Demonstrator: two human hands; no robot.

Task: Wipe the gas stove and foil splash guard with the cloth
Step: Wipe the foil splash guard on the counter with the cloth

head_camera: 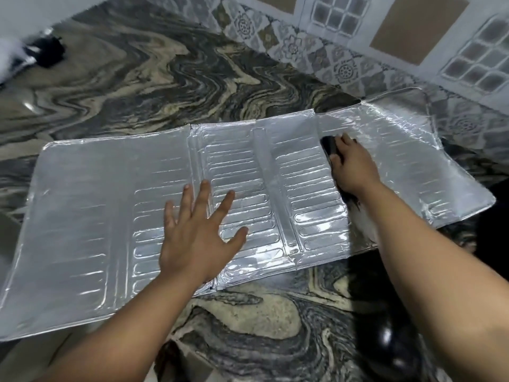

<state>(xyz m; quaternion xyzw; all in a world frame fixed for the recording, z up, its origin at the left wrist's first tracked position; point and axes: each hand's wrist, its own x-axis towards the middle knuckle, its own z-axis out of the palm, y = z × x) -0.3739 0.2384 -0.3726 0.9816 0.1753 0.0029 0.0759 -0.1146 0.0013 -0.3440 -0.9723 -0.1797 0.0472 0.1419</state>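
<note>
1. Foil splash guard point(91, 205) lay unfolded flat on the marbled surface point(165, 78), exposing every panel.
2. Right hand point(352, 166) gripped a dark cloth point(329, 147), pressing it onto the foil.
3. Left hand point(195, 230), fingers splayed and holding nothing, apparently pinned the sheet against sliding.

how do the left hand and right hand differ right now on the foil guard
The left hand lies flat and open, fingers spread, pressing the middle of the foil splash guard. The right hand is curled in a grip around a dark cloth, further back and to the right. The left hand holds nothing; the right hand holds the cloth. Both rest on the foil, which lies flat on the marbled counter.
</note>
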